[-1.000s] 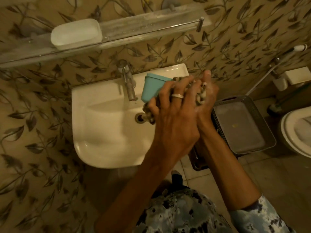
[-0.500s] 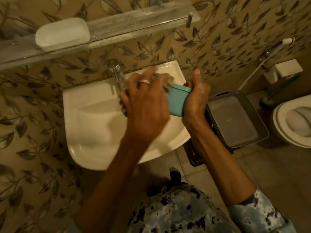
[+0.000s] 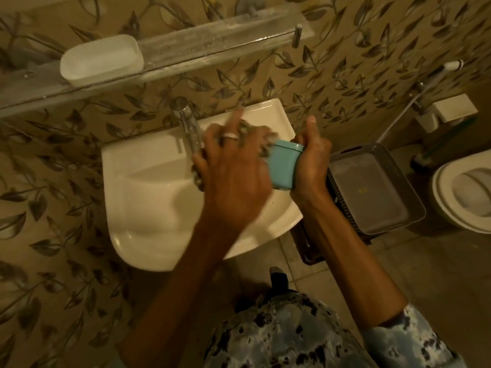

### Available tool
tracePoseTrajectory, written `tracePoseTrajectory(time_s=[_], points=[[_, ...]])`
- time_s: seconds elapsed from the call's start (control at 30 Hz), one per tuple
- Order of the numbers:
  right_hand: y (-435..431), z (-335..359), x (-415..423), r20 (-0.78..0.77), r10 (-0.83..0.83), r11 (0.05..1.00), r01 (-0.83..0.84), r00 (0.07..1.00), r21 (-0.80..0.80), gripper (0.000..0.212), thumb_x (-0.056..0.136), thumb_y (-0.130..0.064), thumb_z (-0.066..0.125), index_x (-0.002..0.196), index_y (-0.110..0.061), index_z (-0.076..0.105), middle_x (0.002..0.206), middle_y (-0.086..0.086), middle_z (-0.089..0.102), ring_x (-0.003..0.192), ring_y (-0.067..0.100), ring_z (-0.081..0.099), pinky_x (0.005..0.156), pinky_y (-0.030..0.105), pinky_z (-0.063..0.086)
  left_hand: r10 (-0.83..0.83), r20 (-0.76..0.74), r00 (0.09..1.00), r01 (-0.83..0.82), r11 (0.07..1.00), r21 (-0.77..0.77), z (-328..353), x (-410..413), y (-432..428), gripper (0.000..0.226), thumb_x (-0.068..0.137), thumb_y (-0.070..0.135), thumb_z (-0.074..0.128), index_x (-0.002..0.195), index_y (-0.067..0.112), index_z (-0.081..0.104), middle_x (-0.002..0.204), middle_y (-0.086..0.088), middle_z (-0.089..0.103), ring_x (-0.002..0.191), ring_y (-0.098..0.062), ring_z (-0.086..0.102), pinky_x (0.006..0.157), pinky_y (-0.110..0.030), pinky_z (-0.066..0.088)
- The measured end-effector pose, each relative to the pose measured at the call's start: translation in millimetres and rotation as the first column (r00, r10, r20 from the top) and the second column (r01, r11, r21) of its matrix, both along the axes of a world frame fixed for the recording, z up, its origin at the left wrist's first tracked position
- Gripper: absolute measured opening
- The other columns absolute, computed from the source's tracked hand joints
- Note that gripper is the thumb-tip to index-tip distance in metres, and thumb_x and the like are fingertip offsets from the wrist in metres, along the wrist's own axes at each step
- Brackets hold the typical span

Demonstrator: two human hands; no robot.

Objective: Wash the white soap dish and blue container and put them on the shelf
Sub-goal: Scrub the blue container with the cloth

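The right hand point(image 3: 310, 166) grips the rounded blue plastic container point(image 3: 284, 168) over the white ceramic sink point(image 3: 148, 197) at its 3 o'clock edge. This steadies it for the left hand point(image 3: 233, 179), curled round a mottled grey scrub pad point(image 3: 198, 180). The white oval soap dish point(image 3: 101, 59) sits on the glass shelf point(image 3: 212, 46) at 11 o'clock.

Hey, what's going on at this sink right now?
A person is washing a small blue plastic container over the white ceramic sink. The right hand holds the container, while the left hand grips a grey scrubbing pad against it. The white oval soap dish already sits on the glass wall shelf above.
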State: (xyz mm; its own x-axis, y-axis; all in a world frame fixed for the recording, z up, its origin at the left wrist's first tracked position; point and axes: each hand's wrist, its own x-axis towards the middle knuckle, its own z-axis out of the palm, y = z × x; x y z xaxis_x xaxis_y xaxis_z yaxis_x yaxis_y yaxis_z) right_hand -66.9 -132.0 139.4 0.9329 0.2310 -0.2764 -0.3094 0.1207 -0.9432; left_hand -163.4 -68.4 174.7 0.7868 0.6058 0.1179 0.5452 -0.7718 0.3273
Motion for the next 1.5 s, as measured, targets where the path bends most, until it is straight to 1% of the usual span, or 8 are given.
tracePoseTrajectory(time_s=[0.17, 0.4, 0.57, 0.8, 1.07, 1.23, 1.4, 1.5], points=[[-11.0, -1.7, 9.4, -0.266, 0.136, 0.979, -0.088, 0.954, 0.184, 0.051, 0.070, -0.065, 0.061, 0.063, -0.016, 0.052, 0.081, 0.015, 0.058, 0.080, 0.034, 0.060, 0.081, 0.048, 0.046, 0.438, 0.271, 0.857, 0.008, 0.514, -0.858, -3.9, -7.3, 64.4, 0.038, 0.085, 0.012, 0.039, 0.110, 0.026, 0.063, 0.109, -0.005, 0.067, 0.101, -0.029, 0.065, 0.081, -0.042, 0.051], [-9.6, -9.5, 5.2, 0.056, 0.202, 0.968, -0.208, 0.978, 0.137, 0.061, 0.075, -0.064, 0.061, 0.056, -0.006, 0.060, 0.063, 0.013, 0.063, 0.064, 0.025, 0.062, 0.061, 0.033, 0.049, 0.538, 0.233, 0.810, 0.262, 0.024, -0.965, -5.9, -24.7, 40.2, 0.046, 0.092, 0.040, 0.044, 0.126, 0.012, 0.058, 0.119, -0.008, 0.066, 0.109, -0.024, 0.063, 0.092, -0.039, 0.050], [-10.2, -26.6, 2.1, 0.424, 0.296, 0.955, -0.249, 0.856, -0.163, 0.028, 0.098, -0.023, 0.043, 0.078, -0.013, 0.059, 0.072, -0.001, 0.057, 0.070, 0.009, 0.053, 0.065, 0.026, 0.043, 0.643, 0.340, 0.686, 0.250, 0.231, -0.940, -0.6, -27.9, 33.4, 0.057, 0.086, 0.036, 0.053, 0.135, 0.009, 0.044, 0.131, -0.015, 0.057, 0.119, -0.029, 0.057, 0.102, -0.052, 0.043], [0.7, -6.2, -13.4, 0.030, 0.198, 0.967, -0.201, 0.980, 0.156, 0.066, 0.078, -0.065, 0.041, 0.084, -0.003, 0.062, 0.086, 0.023, 0.063, 0.082, 0.035, 0.064, 0.078, 0.051, 0.052, 0.469, 0.471, 0.747, 0.191, 0.527, -0.828, 2.4, -27.0, 3.0, 0.019, 0.096, 0.034, 0.038, 0.107, 0.041, 0.051, 0.117, 0.002, 0.060, 0.105, -0.007, 0.061, 0.084, -0.028, 0.050], [-2.2, -6.3, -9.9, 0.069, 0.113, 0.980, -0.123, 0.991, 0.154, 0.043, 0.081, -0.045, 0.048, 0.042, -0.026, 0.048, 0.050, -0.005, 0.053, 0.056, 0.017, 0.056, 0.065, 0.037, 0.043, 0.409, 0.479, 0.777, 0.148, 0.620, -0.770, 6.5, -32.0, 11.1, 0.031, 0.093, 0.034, 0.038, 0.118, 0.024, 0.053, 0.112, -0.002, 0.062, 0.106, -0.016, 0.061, 0.093, -0.041, 0.049], [0.4, -6.3, -4.3, 0.071, 0.080, 0.989, -0.089, 0.994, 0.120, 0.036, 0.074, -0.047, 0.051, 0.052, -0.018, 0.048, 0.051, -0.003, 0.053, 0.055, 0.018, 0.056, 0.058, 0.032, 0.043, 0.178, 0.555, 0.813, 0.032, 0.937, -0.347, 23.0, -35.1, 7.6, 0.036, 0.095, 0.027, 0.034, 0.124, 0.015, 0.051, 0.123, -0.010, 0.051, 0.110, -0.023, 0.051, 0.092, -0.029, 0.045], [-6.8, -36.5, -16.4, 0.123, 0.217, 0.975, -0.210, 0.968, -0.067, 0.017, 0.096, -0.004, 0.048, 0.088, -0.011, 0.061, 0.071, -0.012, 0.061, 0.060, -0.007, 0.061, 0.063, 0.019, 0.049, -0.091, 0.235, 0.968, 0.084, 0.996, 0.038, 13.6, -13.2, -61.4, 0.040, 0.084, 0.026, 0.050, 0.122, 0.037, 0.052, 0.144, -0.002, 0.042, 0.129, -0.026, 0.026, 0.097, -0.047, 0.030], [-8.3, -30.1, -10.9, 0.159, 0.137, 0.990, -0.131, 0.978, -0.047, 0.038, 0.097, -0.012, 0.044, 0.061, -0.014, 0.056, 0.059, 0.001, 0.053, 0.049, 0.009, 0.054, 0.052, 0.029, 0.043, -0.092, 0.144, 0.985, 0.079, 0.993, 0.089, 9.1, -1.3, -59.4, 0.037, 0.084, 0.031, 0.056, 0.122, 0.034, 0.057, 0.144, -0.003, 0.044, 0.126, -0.026, 0.024, 0.094, -0.048, 0.028]])
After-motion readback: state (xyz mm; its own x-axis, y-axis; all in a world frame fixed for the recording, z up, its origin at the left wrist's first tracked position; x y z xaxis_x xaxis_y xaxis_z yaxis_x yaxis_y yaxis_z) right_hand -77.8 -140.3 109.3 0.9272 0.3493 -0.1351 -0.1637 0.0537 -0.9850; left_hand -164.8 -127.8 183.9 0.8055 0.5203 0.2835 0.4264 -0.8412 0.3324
